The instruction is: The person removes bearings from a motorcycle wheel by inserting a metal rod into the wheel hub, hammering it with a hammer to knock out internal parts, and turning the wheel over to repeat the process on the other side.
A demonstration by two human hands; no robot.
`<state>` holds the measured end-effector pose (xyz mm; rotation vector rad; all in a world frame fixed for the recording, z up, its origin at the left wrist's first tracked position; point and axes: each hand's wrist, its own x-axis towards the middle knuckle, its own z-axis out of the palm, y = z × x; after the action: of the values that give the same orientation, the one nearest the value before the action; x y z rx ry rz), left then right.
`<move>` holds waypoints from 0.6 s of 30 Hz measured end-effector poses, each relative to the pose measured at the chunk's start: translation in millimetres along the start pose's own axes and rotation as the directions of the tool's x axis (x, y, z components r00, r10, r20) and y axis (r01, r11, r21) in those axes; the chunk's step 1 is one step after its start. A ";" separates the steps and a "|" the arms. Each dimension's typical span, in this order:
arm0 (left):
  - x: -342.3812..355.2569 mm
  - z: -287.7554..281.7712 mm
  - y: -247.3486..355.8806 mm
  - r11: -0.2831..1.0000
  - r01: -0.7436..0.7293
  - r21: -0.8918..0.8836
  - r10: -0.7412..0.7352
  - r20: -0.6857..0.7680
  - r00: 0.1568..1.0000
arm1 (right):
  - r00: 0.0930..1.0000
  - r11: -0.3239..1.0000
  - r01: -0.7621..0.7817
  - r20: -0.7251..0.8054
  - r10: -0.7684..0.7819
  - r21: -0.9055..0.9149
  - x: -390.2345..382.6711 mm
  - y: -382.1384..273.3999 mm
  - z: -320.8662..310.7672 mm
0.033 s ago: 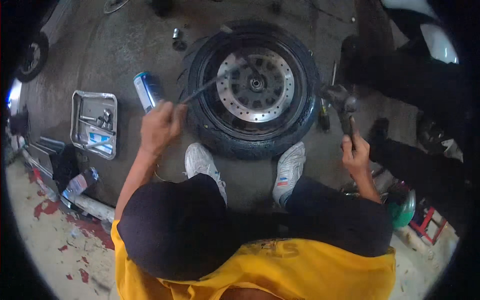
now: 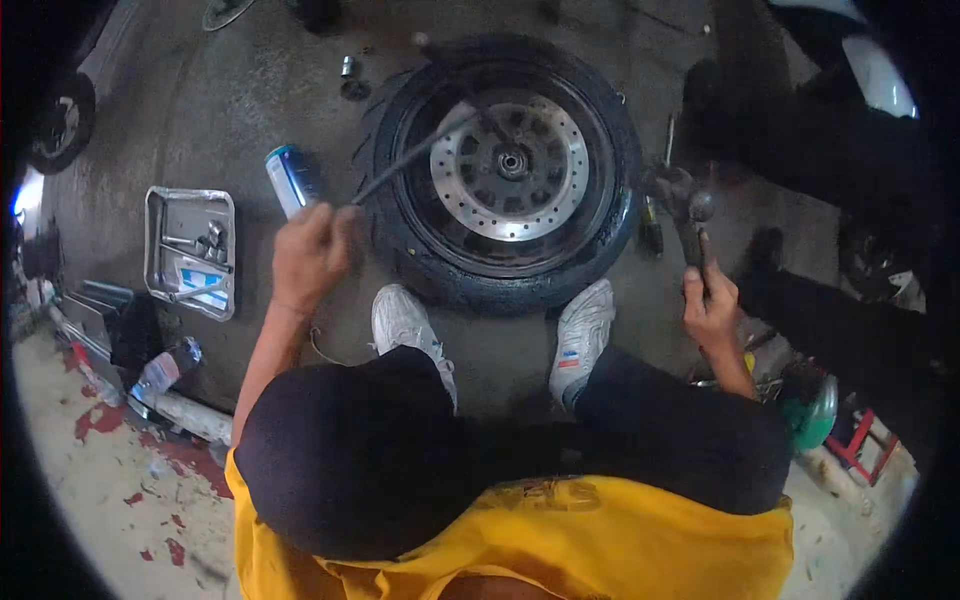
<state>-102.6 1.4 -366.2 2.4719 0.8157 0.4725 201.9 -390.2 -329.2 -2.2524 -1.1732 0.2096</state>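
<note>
A motorcycle wheel (image 2: 410, 262) with a black tyre lies flat on the floor in front of my feet. Its drilled silver brake disc (image 2: 450, 205) faces up, around a central hub (image 2: 511, 163). My left hand (image 2: 312, 255) is closed around a long dark metal rod (image 2: 405, 162), which slants over the wheel's left side toward the disc; motion blurs its far end, so contact cannot be told. Off the wheel's right side, my right hand (image 2: 712, 305) grips the handle of a hammer (image 2: 700, 207), its rounded head upward and apart from the wheel.
A blue-and-white can (image 2: 288, 180) stands just beyond my left hand. Farther left is a metal tray (image 2: 150, 240) with sockets and wrenches. A small socket (image 2: 348, 66) sits at the back. A screwdriver (image 2: 651, 228) lies right of the tyre. Another person's dark-clothed leg (image 2: 840, 315) is at right.
My left hand has shifted slightly left, and the rod's far end has risen a little away from me. My right hand and the hammer are almost unmoved.
</note>
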 end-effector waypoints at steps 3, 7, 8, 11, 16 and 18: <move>3.5 -0.7 -5.3 1.000 0.022 -0.010 -0.021 0.040 0.999 | 0.989 0.988 -0.148 -0.013 0.149 0.033 -18.3 14.1 6.6; -10.1 18.0 -4.4 0.999 -0.027 -0.037 0.028 0.026 0.999 | 0.970 0.971 -0.235 -0.054 0.236 0.035 -45.9 41.6 14.2; -12.9 22.7 -3.0 1.000 -0.017 -0.025 0.018 0.025 1.000 | 0.965 0.966 -0.255 -0.049 0.256 0.041 -55.6 49.1 14.6; -12.6 34.0 1.8 0.999 -0.049 0.006 0.048 0.028 0.998 | 0.944 0.945 -0.326 -0.048 0.326 0.010 -75.4 62.2 16.4; -10.8 45.2 8.6 0.997 -0.056 0.052 0.051 0.087 0.995 | 0.854 0.855 -0.518 -0.036 0.519 0.034 -96.4 71.3 24.1; -8.3 38.8 10.5 0.992 -0.050 0.113 0.043 0.063 0.997 | 0.832 0.830 -0.553 -0.005 0.555 0.076 -96.7 81.6 28.5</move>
<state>-86.3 -24.4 -393.6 2.6016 0.7824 0.3742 189.7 -490.5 -410.5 -2.4682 -0.4515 0.4378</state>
